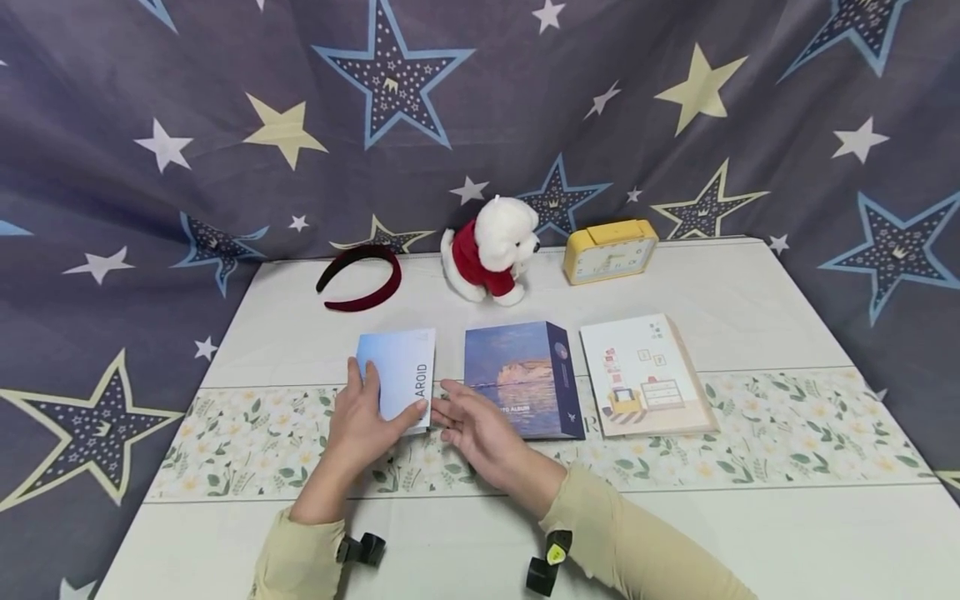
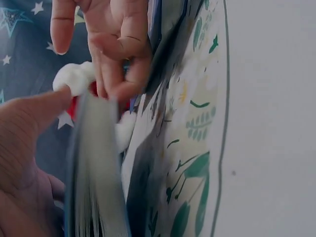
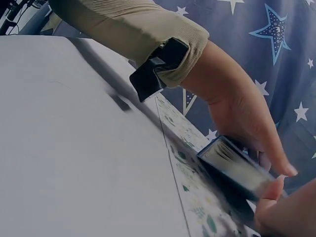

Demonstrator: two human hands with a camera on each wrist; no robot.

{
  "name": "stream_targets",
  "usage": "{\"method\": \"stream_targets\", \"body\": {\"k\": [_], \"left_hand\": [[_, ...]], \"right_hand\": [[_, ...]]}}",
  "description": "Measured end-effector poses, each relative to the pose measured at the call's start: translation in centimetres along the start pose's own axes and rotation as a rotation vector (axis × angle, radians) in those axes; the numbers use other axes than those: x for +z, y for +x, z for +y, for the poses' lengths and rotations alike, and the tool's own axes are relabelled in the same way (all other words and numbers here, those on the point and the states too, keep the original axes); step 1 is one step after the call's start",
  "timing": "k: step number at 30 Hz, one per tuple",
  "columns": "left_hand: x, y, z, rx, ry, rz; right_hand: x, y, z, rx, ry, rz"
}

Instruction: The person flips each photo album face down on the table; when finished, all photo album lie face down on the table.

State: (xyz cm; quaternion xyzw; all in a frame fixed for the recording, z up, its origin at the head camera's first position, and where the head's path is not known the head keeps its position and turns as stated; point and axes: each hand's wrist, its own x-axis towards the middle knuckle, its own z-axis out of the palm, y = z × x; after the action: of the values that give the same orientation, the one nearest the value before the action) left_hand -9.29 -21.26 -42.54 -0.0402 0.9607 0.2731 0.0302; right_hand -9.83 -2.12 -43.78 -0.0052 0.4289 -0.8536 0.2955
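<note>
A light-blue album [image 1: 401, 354] with "AROID" lettering is in my left hand [image 1: 362, 429]. The fingers lie over its cover and the thumb is at its right edge. In the left wrist view the album's page edges [image 2: 98, 163] face the camera, and a dark shadow lies beneath it on the table. My right hand [image 1: 483, 433] is at the album's right edge, fingers loosely bent; whether they touch it I cannot tell. Just right of that hand lies a photo album [image 1: 510, 354] with a sea-cliff picture. Further right is a white book [image 1: 637, 367] with a drawn room on its cover.
At the back of the table [image 1: 750, 308] are a dark red headband [image 1: 378, 292], a white plush dog [image 1: 498, 233] in a red top, and a yellow alarm clock [image 1: 611, 250]. A floral strip [image 1: 810, 442] crosses the table. Behind hangs a star-patterned curtain [image 1: 525, 92].
</note>
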Motion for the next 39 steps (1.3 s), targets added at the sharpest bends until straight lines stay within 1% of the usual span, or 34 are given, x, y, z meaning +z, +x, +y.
{"method": "stream_targets", "body": {"k": [2,4,6,9,12,14,16,18,20,22,25,28,30,33,35,37,39], "left_hand": [[-0.1,-0.1,0.2,0.005,-0.058,-0.023],[-0.2,-0.2,0.5,0.011,-0.138,-0.059],[-0.3,-0.4,0.8,0.028,-0.245,-0.101],[-0.3,-0.8,1.2,0.069,-0.424,-0.148],[-0.2,-0.9,1.4,0.137,-0.609,-0.174],[0.0,-1.0,1.4,0.163,-0.696,-0.178],[0.0,-0.9,1.5,0.183,-0.763,-0.173],[0.0,-0.9,1.4,0.183,-0.807,-0.158],[0.0,-0.8,1.4,0.174,-0.838,-0.141],[-0.2,-0.8,1.4,0.151,-0.859,-0.13],[-0.5,-1.0,1.3,0.103,-0.881,-0.107],[-0.7,-1.0,1.1,0.077,-0.936,-0.077],[-0.8,-1.0,0.9,0.064,-0.99,-0.056],[-0.9,-1.0,0.6,0.037,-1.041,-0.013],[-0.9,-1.0,0.3,0.025,-1.05,0.004],[-0.9,-0.9,0.1,0.008,-1.031,0.021],[-0.8,-0.9,-0.2,-0.003,-0.984,0.03]], "right_hand": [[0.1,-0.1,-0.2,-0.02,-0.011,-0.01],[0.3,-0.3,-0.4,-0.047,-0.038,-0.019],[0.5,-0.5,-0.5,-0.07,-0.083,-0.025],[0.7,-0.7,-0.6,-0.103,-0.187,-0.038],[0.8,-0.7,-0.7,-0.134,-0.339,-0.058],[0.8,-0.6,-0.7,-0.181,-0.463,-0.083],[0.8,-0.5,-0.7,-0.231,-0.586,-0.101],[0.6,-0.3,-0.5,-0.291,-0.689,-0.118],[0.4,-0.1,-0.3,-0.318,-0.769,-0.122],[0.1,-0.1,0.0,-0.318,-0.837,-0.115],[-0.1,-0.1,0.2,-0.297,-0.918,-0.104],[-0.2,0.0,0.3,-0.296,-1.003,-0.097],[-0.2,0.0,0.3,-0.303,-1.052,-0.089],[-0.3,0.1,0.4,-0.303,-1.103,-0.062],[-0.4,0.2,0.4,-0.273,-1.097,-0.045],[-0.5,0.3,0.3,-0.245,-1.085,-0.03],[-0.5,0.4,0.2,-0.222,-1.062,-0.018]]}}
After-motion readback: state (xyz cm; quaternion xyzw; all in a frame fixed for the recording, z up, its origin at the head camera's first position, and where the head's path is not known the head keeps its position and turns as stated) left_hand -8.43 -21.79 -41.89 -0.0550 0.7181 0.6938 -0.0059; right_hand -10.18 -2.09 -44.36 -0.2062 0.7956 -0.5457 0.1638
